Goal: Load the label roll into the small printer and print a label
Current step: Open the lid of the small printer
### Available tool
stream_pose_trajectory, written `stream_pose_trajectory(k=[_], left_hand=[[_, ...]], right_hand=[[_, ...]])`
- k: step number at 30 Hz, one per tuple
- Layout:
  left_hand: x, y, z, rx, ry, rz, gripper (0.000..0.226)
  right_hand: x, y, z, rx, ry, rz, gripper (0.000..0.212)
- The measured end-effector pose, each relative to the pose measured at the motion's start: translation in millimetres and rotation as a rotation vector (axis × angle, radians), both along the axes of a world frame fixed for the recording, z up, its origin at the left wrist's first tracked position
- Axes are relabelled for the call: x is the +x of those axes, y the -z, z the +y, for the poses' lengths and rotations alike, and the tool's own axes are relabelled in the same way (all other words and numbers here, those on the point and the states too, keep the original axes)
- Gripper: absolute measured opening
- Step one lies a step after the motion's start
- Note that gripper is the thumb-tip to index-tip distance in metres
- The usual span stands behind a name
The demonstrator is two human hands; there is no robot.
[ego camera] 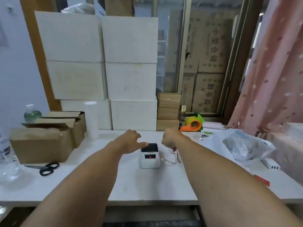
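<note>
A small white printer [150,158] with a dark lid and a red light on its front stands in the middle of the white table [131,185]. My left hand [131,141] hovers at its upper left with fingers spread, the thumb touching the dark lid. My right hand [170,139] is curled just right of the printer, above something white [174,153]; whether it grips that thing is unclear. A white cable [169,161] runs from the printer's right side. I cannot make out a label roll for certain.
Open cardboard boxes [47,138] and black scissors [47,167] lie at the left, with water bottles [32,113]. White cartons [129,66] are stacked behind. An orange tape dispenser [193,125], a plastic bag [246,145] and a white charger [270,163] sit at the right.
</note>
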State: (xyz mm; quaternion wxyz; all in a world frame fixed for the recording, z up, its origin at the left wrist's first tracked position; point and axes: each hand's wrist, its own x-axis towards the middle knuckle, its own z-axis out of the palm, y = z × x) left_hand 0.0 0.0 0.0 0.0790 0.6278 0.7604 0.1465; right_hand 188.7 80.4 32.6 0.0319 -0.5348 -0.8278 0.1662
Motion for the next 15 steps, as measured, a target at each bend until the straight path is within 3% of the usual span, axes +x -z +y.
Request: stream_pose_trajectory(k=[4,9,12,15], left_hand=[[-5,17,-2,-0.017,-0.018,-0.165,0.09],[-9,40,1,-0.083,-0.036,-0.243,0.101],[-12,55,6,-0.1,-0.029,-0.216,0.1],[-15,63,10,-0.075,-0.042,-0.303,0.1]], right_hand=[[-4,30,10,-0.078,0.047,-0.001,0.03],[-13,62,19,-0.19,0.077,0.028,0.011],[-14,75,24,-0.201,0.12,0.067,0.014],[-15,84,32,-0.214,0.152,0.129,0.019]])
